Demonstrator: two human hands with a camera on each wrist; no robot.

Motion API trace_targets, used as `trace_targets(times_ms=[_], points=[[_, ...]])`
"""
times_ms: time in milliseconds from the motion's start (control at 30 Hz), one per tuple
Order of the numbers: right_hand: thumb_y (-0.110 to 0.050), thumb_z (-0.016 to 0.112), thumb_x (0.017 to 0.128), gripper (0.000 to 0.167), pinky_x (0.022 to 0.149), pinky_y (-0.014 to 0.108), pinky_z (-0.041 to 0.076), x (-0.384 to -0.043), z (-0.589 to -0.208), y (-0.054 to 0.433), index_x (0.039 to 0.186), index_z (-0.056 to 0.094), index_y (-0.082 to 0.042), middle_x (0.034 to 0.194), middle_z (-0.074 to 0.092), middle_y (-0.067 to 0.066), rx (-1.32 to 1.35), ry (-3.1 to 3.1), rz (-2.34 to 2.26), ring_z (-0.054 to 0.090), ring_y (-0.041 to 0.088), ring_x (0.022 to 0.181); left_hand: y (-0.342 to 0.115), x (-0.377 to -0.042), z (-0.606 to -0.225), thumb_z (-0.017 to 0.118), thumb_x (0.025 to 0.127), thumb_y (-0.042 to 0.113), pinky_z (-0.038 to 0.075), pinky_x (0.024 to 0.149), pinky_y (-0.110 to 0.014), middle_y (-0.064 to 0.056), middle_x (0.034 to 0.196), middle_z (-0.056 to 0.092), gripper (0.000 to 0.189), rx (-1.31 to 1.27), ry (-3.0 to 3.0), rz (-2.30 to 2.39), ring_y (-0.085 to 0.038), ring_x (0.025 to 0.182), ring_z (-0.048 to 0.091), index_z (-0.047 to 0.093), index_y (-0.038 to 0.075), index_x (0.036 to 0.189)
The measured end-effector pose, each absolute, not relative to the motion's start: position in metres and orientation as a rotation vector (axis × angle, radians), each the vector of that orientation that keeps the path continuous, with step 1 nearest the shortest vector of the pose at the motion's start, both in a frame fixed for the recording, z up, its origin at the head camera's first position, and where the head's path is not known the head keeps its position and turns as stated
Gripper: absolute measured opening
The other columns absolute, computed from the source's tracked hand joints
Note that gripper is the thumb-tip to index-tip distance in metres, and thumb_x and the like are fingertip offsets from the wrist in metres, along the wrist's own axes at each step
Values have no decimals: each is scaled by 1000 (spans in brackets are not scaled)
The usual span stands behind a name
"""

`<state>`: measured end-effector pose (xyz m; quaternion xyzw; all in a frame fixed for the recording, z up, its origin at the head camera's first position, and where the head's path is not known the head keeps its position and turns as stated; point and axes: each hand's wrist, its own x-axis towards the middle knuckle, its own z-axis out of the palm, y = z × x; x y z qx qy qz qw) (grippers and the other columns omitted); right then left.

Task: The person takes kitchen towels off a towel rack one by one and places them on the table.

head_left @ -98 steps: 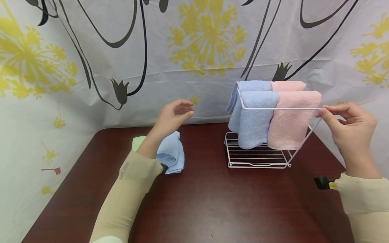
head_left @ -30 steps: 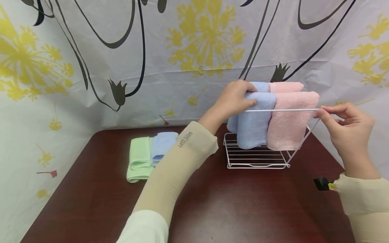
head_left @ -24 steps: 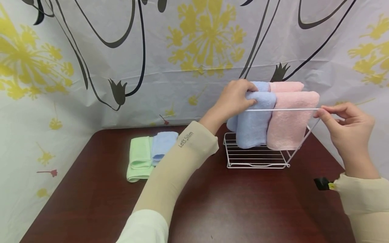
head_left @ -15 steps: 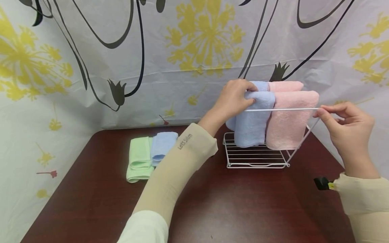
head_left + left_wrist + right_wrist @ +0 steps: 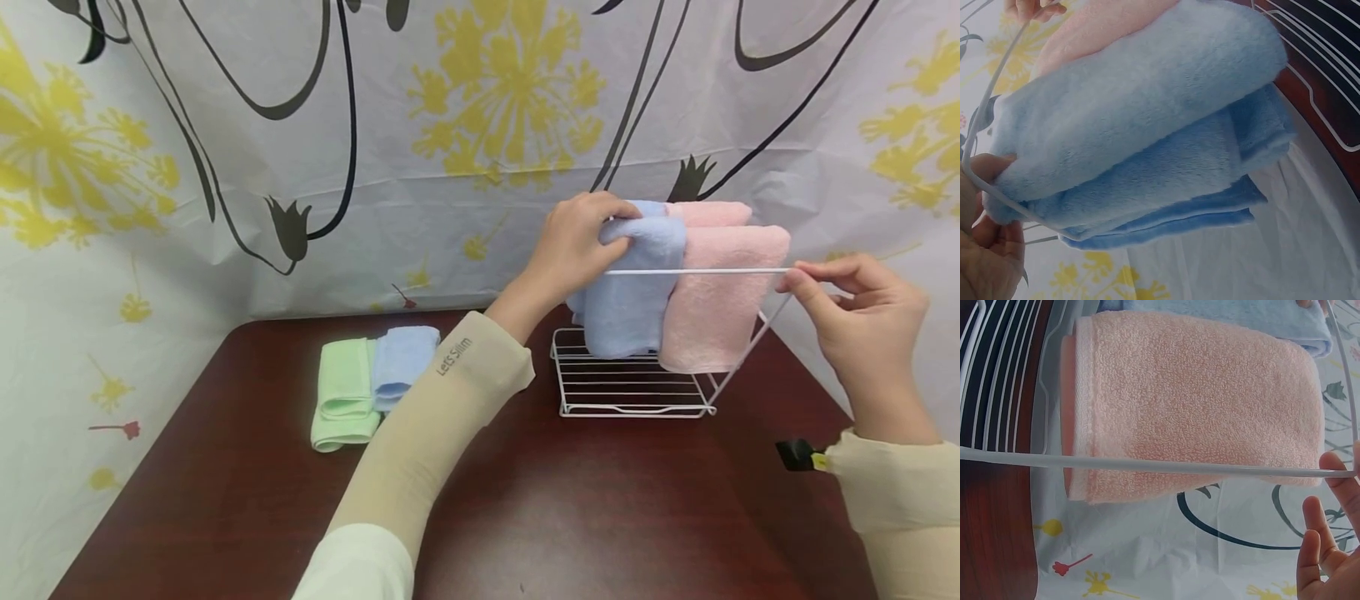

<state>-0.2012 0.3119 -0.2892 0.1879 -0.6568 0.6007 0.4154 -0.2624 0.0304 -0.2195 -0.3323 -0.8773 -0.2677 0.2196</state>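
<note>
A white wire rack (image 5: 637,413) stands at the right of the table with two rows of towels hung over its upper rails. At its upper left corner my left hand (image 5: 576,242) pinches the top fold of the front blue towel (image 5: 626,321) between thumb and fingers. That towel hangs beside a front pink towel (image 5: 720,308); its layered folds show in the left wrist view. Behind them hang another blue towel (image 5: 649,208) and another pink towel (image 5: 708,214), mostly hidden. My right hand (image 5: 873,333) pinches the rack's upper right front corner with thumb and forefinger.
On the left of the dark wood table (image 5: 600,517) lie a folded green towel (image 5: 345,383) and a folded blue towel (image 5: 405,358), side by side. A patterned white sheet (image 5: 420,242) hangs right behind the table.
My left hand has gone right from above the table to the rack and taken hold of the front blue towel. Its lower edge has risen slightly. My right hand stays at the corner.
</note>
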Motion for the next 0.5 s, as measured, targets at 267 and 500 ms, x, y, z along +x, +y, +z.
trace_targets(times_ms=[267,500], points=[[23,66,79,15,63,13,54,-201,-289,312,91,59,29,81,77,4,551,-1565,1626,71,10,65,28,-262,-224,72,89,13,47,92,-19,2,116,73,22,-964,-2244,-850,-13,111,64,75,12,111],[32,58,77,14,65,24,58,-202,-289,310,90,53,35,78,74,16,695,-1409,1791,69,20,58,26,-261,-221,70,90,10,41,98,-11,0,119,72,23,-971,-2238,-928,-12,116,62,74,10,112]])
